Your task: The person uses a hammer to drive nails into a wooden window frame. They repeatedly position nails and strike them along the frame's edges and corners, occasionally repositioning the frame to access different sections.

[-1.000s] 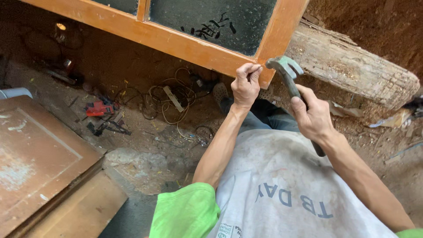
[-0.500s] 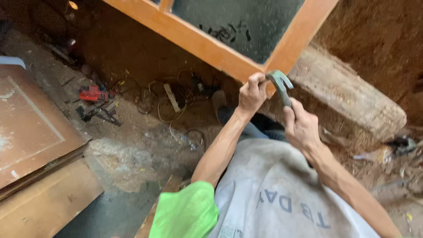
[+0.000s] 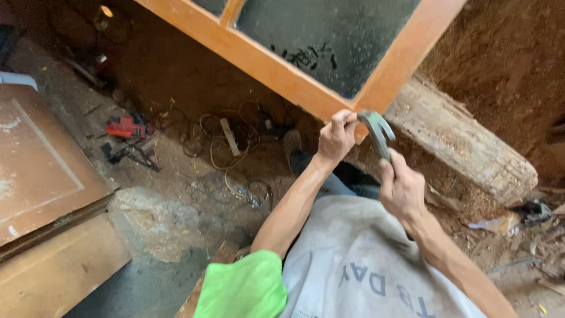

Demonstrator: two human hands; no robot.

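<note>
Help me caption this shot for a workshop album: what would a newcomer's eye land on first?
First the orange wooden frame with dark frosted glass, slanting across the top. At its lower corner the left hand pinches something too small to make out against the wood, while the right hand grips a claw hammer whose head is at that corner. Next come the weathered log at right and the tangled cords on the dirt floor.

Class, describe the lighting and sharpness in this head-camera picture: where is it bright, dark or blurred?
Head view: soft, even daylight on the hammer, both hands and the orange window frame; the top-left corner falls into shadow around one small lamp glow; slight softness at the edges; no strong glare.
</note>
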